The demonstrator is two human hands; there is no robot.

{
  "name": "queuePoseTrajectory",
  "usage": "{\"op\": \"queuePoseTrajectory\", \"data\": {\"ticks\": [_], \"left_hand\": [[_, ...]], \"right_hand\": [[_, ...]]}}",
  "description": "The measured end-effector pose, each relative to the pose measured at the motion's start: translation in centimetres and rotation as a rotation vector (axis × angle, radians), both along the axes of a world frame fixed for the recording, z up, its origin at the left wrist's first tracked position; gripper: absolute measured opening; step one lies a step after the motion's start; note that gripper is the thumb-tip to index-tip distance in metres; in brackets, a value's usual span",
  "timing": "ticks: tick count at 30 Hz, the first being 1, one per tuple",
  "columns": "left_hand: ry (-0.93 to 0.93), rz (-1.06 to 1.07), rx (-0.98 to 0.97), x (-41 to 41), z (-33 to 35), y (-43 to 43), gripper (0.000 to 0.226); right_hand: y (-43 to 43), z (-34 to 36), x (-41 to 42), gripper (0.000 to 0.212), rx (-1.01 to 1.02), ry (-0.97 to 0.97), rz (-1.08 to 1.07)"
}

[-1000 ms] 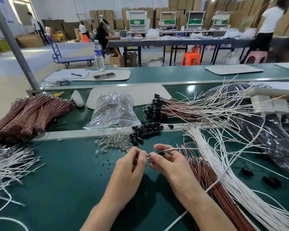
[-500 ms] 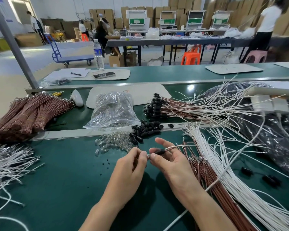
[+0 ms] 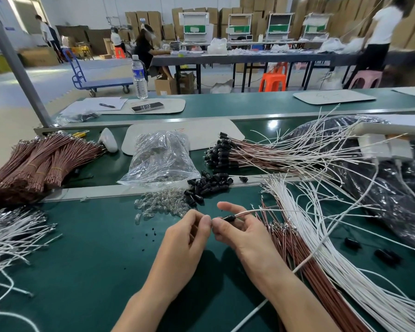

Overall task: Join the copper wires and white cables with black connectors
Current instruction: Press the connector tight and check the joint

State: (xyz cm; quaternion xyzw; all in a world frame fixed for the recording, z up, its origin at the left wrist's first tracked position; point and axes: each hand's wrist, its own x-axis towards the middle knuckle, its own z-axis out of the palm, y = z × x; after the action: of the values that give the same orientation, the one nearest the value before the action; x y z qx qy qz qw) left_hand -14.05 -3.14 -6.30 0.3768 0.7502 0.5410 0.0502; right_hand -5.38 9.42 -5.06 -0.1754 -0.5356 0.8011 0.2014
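Note:
Both my hands meet over the green bench top. My right hand [image 3: 235, 230] pinches a small black connector [image 3: 228, 217] with a copper wire and a white cable [image 3: 256, 211] trailing out to the right. My left hand [image 3: 189, 232] has its fingertips curled against the connector's left end; what it pinches is hidden. A loose heap of black connectors [image 3: 207, 185] lies just beyond my hands. Loose copper wires [image 3: 297, 255] and white cables [image 3: 333, 259] fan out at my right. Finished joined sets [image 3: 228, 152] lie further back.
Small clear glass pieces [image 3: 161, 207] lie spilled beside a clear plastic bag [image 3: 159, 159]. Bundled copper wires [image 3: 34, 164] sit at the far left, white cables [image 3: 7, 233] below them. A black plastic bag [image 3: 381, 188] lies at the right. Loose black connectors [image 3: 388, 257] sit among the right-hand cables.
The two hands stay together at the same spot. The right hand's index finger has lifted and straightened a little, and the connector sits slightly further into the right fingers.

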Motion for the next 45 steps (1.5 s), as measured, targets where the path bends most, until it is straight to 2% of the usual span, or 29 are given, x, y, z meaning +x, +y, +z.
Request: {"op": "queuePoseTrajectory", "data": {"ticks": [5,11,18,28,33,40,45], "left_hand": [[0.025,0.008,-0.008,0.2,0.0,0.1,0.035],[-0.004,0.069,0.004,0.0,-0.2,0.1,0.034],[-0.021,-0.017,0.033,0.3,0.2,0.2,0.028],[-0.052,-0.050,0.055,0.2,0.3,0.3,0.019],[-0.076,-0.036,0.047,0.3,0.4,0.2,0.021],[-0.098,-0.047,0.056,0.4,0.8,0.2,0.007],[-0.124,-0.059,0.066,0.4,1.1,0.1,0.012]], "right_hand": [[0.2,0.1,0.1,0.033,-0.022,-0.004,0.008],[0.5,0.4,0.2,0.046,-0.040,0.010,-0.019],[0.6,0.3,0.3,0.038,-0.046,0.021,-0.019],[0.6,0.1,0.1,0.043,-0.108,0.042,-0.021],[0.6,0.1,0.2,0.031,-0.053,0.036,-0.013],[0.5,0.2,0.4,0.028,0.060,0.000,-0.018],[0.4,0.4,0.5,0.028,0.080,-0.006,-0.007]]}}
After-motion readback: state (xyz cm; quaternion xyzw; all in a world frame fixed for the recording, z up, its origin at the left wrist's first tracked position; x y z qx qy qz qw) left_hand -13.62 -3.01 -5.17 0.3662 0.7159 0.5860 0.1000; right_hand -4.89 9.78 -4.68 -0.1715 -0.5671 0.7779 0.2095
